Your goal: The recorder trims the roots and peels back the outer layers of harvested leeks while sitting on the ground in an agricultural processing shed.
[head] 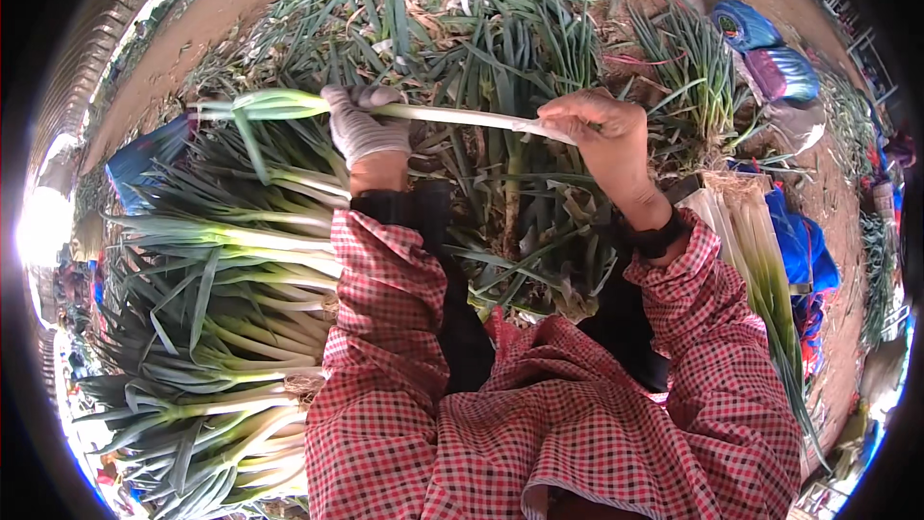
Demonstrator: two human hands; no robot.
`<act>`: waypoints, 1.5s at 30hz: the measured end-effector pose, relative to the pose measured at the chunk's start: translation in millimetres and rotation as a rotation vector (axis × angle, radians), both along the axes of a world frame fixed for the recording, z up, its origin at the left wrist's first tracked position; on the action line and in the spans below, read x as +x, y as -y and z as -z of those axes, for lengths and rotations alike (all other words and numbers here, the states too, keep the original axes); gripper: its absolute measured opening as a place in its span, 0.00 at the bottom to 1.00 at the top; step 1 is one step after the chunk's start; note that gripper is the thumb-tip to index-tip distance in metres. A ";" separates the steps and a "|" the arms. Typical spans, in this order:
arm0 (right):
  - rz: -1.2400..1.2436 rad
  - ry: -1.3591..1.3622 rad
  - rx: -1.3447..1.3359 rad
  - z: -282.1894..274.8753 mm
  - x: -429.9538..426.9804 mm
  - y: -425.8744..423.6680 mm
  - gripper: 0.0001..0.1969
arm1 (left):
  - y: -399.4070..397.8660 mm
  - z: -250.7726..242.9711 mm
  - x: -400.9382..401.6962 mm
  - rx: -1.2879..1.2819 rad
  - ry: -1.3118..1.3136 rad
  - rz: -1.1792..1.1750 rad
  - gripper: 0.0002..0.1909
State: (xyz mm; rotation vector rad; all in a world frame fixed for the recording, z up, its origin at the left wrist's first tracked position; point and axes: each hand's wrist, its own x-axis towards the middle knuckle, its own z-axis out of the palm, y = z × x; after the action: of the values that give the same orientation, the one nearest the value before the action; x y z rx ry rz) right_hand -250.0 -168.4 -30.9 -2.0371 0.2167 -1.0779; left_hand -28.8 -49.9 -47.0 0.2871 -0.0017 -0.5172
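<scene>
A long Welsh onion (455,115) lies level across both my hands, its green leaves out to the left and its white shank to the right. My left hand (369,124), in a pale knitted glove, is closed around it where green turns to white. The bare fingers of my right hand (605,128) pinch the white end, where a thin pale strip of skin shows. The root tip is hidden or cannot be made out. Below, between my knees, stand and lie unstripped onions (512,180) with dark leaves and soil on them.
At my left, many white-shanked onions (281,237) lie in a long pile. A bundle of onions (754,253) rests at my right beside blue cloth (805,242). Further off are leafy onions (693,79), two blue rolls (747,25) and scattered leaf waste (404,7) on bare earth.
</scene>
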 end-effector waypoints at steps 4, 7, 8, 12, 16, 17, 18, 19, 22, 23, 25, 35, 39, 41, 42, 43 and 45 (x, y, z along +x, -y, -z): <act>-0.189 0.066 0.334 -6.3 -11.9 18.8 0.04 | -7.7 -3.9 2.4 0.012 -0.068 0.005 0.18; -0.304 0.253 0.596 -8.7 -16.2 22.6 0.04 | -12.3 10.6 21.4 0.046 -0.062 -0.048 0.17; -0.367 0.322 0.673 -6.4 -19.7 28.5 0.04 | -13.0 15.2 26.8 0.066 -0.048 -0.066 0.17; -0.544 0.528 0.874 -5.8 -26.3 38.3 0.06 | -18.2 17.4 34.8 0.024 -0.072 -0.058 0.15; -0.665 0.575 1.039 -10.7 -38.3 39.9 0.05 | -21.9 8.0 31.8 0.037 -0.097 -0.086 0.19; -0.714 0.568 1.085 -10.3 -43.4 45.2 0.05 | -24.5 6.7 33.6 0.041 -0.087 -0.083 0.20; -0.668 0.530 1.031 -7.7 -47.2 53.8 0.04 | -30.9 7.9 42.8 0.002 -0.068 -0.081 0.22; -0.608 0.509 1.032 -9.7 -53.4 60.7 0.04 | -28.0 -0.9 32.4 0.027 -0.064 -0.096 0.22; -0.506 0.450 0.977 -4.5 -67.1 77.3 0.05 | -30.4 -15.6 19.5 0.013 -0.048 -0.127 0.20; -0.473 0.448 0.962 -1.2 -69.9 83.6 0.05 | -33.4 -10.0 28.9 -0.031 0.003 -0.110 0.20; -0.422 0.435 0.863 5.5 -81.4 102.4 0.05 | -41.3 0.7 48.4 -0.119 0.100 -0.071 0.18; 0.712 -0.563 -0.876 55.5 -29.0 43.2 0.37 | -28.4 -12.5 22.7 -0.034 0.199 -0.237 0.21; 0.239 -0.397 -0.818 47.9 11.9 -34.2 0.36 | -5.9 -19.5 -15.1 0.004 0.115 -0.137 0.23; 0.337 -0.335 -0.812 51.4 18.1 -27.9 0.34 | 2.9 -18.7 -26.6 0.007 0.110 -0.056 0.22; 0.292 -0.432 -0.688 48.2 22.0 -26.2 0.32 | -1.8 -16.3 -23.8 -0.075 0.185 0.013 0.21; 0.265 -0.536 -0.569 42.3 19.7 -15.4 0.31 | 2.5 -16.8 -25.9 -0.169 0.254 0.100 0.20; 0.136 -0.392 -0.411 68.7 23.4 6.6 0.22 | 5.2 -21.3 -18.0 -0.416 0.364 0.352 0.19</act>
State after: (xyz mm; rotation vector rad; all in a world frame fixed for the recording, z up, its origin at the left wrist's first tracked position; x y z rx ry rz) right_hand -226.6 -175.0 -99.6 -2.6330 0.3603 -0.8410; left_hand -46.8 -55.1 -25.7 -0.0331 -0.5158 -0.7920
